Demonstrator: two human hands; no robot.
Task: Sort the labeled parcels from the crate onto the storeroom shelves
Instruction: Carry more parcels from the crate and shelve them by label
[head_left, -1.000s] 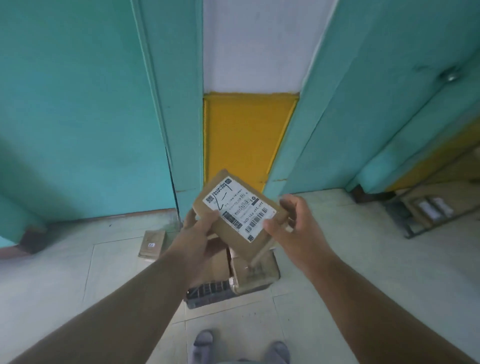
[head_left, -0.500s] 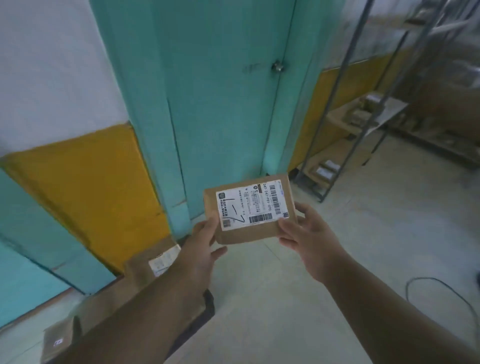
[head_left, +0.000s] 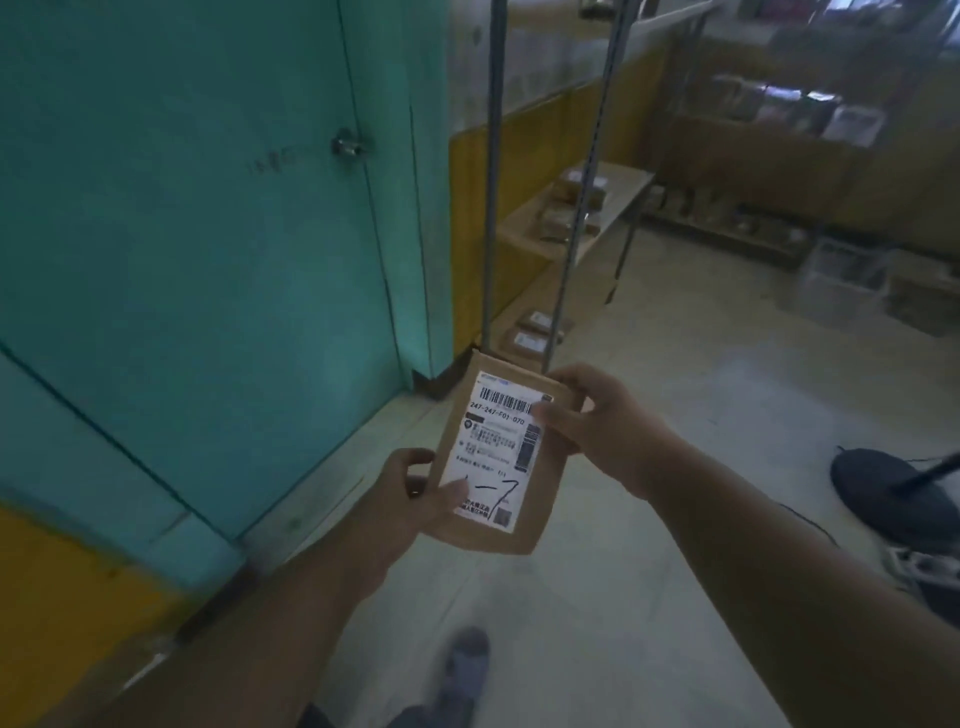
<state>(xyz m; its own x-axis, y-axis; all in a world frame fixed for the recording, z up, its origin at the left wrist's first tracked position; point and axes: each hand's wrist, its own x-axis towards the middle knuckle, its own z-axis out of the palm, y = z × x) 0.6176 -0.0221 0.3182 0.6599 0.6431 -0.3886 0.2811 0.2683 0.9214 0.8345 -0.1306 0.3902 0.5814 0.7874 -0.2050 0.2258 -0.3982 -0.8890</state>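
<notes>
A flat brown cardboard parcel with a white shipping label, hand-marked "1-7", is held upright in front of me over the floor. My left hand grips its lower left edge, thumb on the label. My right hand pinches its upper right corner. A metal shelf rack stands ahead along the yellow wall, with several brown parcels on its lower boards. The crate is out of view.
A teal door with a metal latch fills the left. More shelving with packages lines the far right wall. A dark round fan base with a cable sits on the floor at right. My foot shows below.
My view has swung right, away from the crate and toward the shelves. The parcel has turned in my hands from landscape to portrait, and both hands still hold it.
</notes>
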